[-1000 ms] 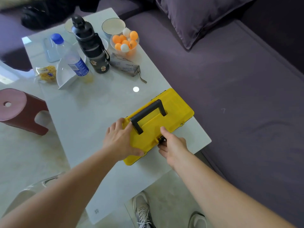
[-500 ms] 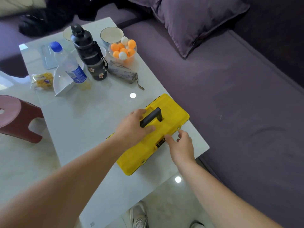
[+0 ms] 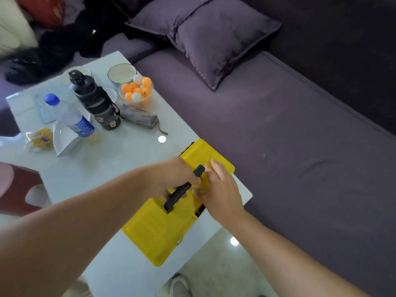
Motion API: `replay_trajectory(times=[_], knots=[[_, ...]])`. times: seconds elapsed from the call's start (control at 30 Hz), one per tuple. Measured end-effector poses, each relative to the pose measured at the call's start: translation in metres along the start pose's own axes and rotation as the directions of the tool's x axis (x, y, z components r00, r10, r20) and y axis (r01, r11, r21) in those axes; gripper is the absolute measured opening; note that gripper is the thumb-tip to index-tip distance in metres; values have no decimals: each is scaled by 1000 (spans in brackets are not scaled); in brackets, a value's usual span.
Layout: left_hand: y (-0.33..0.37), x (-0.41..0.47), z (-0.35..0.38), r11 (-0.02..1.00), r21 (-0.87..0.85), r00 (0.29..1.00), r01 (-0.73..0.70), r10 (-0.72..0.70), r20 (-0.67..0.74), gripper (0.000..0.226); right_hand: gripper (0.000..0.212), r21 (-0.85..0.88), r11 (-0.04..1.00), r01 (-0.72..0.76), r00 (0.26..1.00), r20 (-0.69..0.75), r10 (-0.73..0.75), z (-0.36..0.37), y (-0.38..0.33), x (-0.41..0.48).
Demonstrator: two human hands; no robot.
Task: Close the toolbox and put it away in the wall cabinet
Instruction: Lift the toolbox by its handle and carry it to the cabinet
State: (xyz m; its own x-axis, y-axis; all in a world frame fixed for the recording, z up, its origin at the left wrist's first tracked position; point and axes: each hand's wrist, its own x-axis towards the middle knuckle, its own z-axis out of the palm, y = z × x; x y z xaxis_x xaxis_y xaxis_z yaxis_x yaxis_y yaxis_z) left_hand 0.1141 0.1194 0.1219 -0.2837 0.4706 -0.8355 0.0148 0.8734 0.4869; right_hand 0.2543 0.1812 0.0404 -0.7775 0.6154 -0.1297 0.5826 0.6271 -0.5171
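A yellow toolbox (image 3: 158,232) with its lid down lies flat on the near right corner of the white table (image 3: 120,163). Its black handle (image 3: 182,189) stands up from the lid. My left hand (image 3: 171,176) is wrapped around that handle. My right hand (image 3: 216,189) rests flat on the lid beside the handle, fingers spread, above the black latch on the front edge. No wall cabinet is in view.
At the table's far end stand a black flask (image 3: 94,101), a water bottle (image 3: 70,116), a bowl of orange and white balls (image 3: 136,91), a white bowl (image 3: 122,72) and a white dish (image 3: 64,138). A purple sofa (image 3: 278,157) runs along the right. A red stool (image 3: 15,187) sits at left.
My left hand moved from the lid's edge onto the handle and closed around it. My right hand left the front latch and came up onto the lid. The view shifted back.
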Motion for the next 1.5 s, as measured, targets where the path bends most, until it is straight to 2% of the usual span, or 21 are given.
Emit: replay_trajectory(times=[0.2,0.37,0.53,0.73,0.9,1.07,1.13,1.3,1.4,1.5], knots=[[83,-96,25,999,-23,997,-48,50,59,22,62,-7,999,53,993,-101,-53,-117,-5,-43],[166,-192,72,991,-10,990,-135,135,30,19,64,-50,996,68,972,-221,-77,-239,9,-96],[263,-284,146,974,77,976,-213,215,-17,13,65,-70,997,34,935,-349,-56,-364,45,-161],[375,-366,254,931,197,951,-306,309,17,22,64,-70,996,-47,892,-453,10,-500,111,-247],[461,-402,342,878,266,917,-398,372,145,28,60,-33,984,-178,803,-583,125,-584,165,-309],[534,-420,431,819,241,843,-521,449,297,23,63,84,944,-318,677,-678,288,-642,207,-366],[559,-428,467,798,242,813,-552,450,370,19,72,170,920,-352,624,-690,366,-654,217,-391],[615,-461,558,735,244,734,-633,468,492,16,109,333,859,-389,527,-685,504,-664,231,-449],[641,-482,608,690,228,676,-687,490,551,12,122,316,842,-437,477,-712,515,-676,243,-470],[664,-504,658,638,245,629,-730,486,606,10,118,278,829,-486,380,-787,487,-697,268,-492]])
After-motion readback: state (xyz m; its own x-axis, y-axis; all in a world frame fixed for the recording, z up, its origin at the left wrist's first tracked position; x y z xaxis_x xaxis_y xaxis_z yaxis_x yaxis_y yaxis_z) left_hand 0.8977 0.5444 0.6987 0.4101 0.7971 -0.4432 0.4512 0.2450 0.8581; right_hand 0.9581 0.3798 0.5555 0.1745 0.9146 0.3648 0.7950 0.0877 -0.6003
